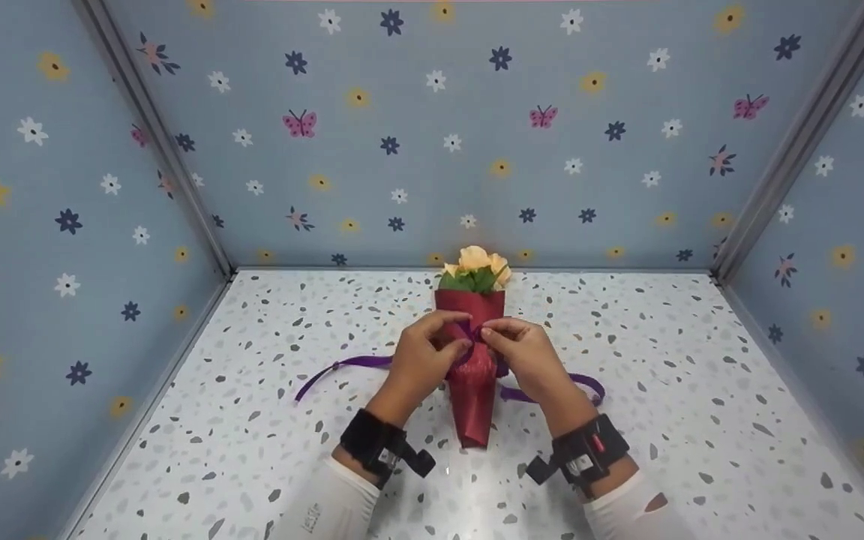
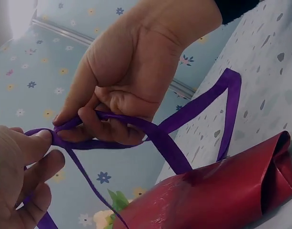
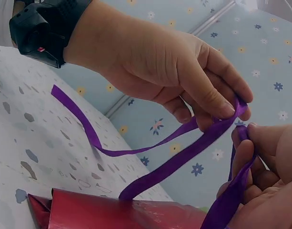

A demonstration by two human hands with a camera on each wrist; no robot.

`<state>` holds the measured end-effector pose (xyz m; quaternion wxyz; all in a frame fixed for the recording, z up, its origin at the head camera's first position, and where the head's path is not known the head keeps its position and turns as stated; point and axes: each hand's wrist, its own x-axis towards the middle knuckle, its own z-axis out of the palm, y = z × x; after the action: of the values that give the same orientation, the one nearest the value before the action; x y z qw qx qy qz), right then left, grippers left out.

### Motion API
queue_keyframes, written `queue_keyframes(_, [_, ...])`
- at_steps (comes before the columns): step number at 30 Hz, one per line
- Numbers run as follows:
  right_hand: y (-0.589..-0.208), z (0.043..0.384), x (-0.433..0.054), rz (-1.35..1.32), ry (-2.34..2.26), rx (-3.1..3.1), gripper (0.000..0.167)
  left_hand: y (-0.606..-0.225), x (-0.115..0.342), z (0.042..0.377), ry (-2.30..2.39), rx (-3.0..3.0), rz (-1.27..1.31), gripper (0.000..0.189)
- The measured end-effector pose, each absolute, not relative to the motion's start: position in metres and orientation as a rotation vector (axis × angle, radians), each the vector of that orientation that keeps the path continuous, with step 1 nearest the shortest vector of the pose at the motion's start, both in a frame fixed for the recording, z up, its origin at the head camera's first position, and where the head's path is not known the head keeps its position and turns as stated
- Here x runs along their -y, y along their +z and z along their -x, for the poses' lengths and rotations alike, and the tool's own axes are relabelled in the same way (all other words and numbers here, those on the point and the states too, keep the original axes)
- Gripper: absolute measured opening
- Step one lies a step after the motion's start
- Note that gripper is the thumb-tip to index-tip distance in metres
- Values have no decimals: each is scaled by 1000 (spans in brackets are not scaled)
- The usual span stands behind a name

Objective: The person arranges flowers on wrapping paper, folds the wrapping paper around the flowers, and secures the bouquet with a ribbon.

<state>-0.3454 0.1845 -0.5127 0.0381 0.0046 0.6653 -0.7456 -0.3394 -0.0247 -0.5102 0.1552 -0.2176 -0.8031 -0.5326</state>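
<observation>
A bouquet of pale peach flowers (image 1: 475, 259) with green leaves lies on the table, rolled in shiny red wrapping paper (image 1: 473, 412). Over its middle, my left hand (image 1: 418, 360) pinches a purple ribbon (image 2: 169, 150) between thumb and fingers. My right hand (image 1: 529, 358) pinches the same ribbon just beside it, the fingertips of both hands close together. In the left wrist view, the ribbon is looped and crossed between the hands, above the paper. One ribbon tail (image 1: 361, 361) stretches left across the table; another curls out to the right, partly behind my right forearm.
The speckled white table (image 1: 252, 450) is enclosed by blue patterned panels (image 1: 432, 150) at the back and sides, with metal strips (image 1: 169, 142) along the corners. The flowers lie near the back panel. Each wrist wears a black strapped device (image 1: 589, 450).
</observation>
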Motion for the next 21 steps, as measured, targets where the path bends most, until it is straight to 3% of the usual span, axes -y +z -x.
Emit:
queue_keyframes(10, [-509, 337, -183, 191, -2056, -2192, 10, -513, 21, 340, -1369, 2380, 724, 40])
queue_keyframes(21, [-504, 334, -184, 174, -2030, -2308, 10, -508, 36, 342, -1564, 2280, 747, 33])
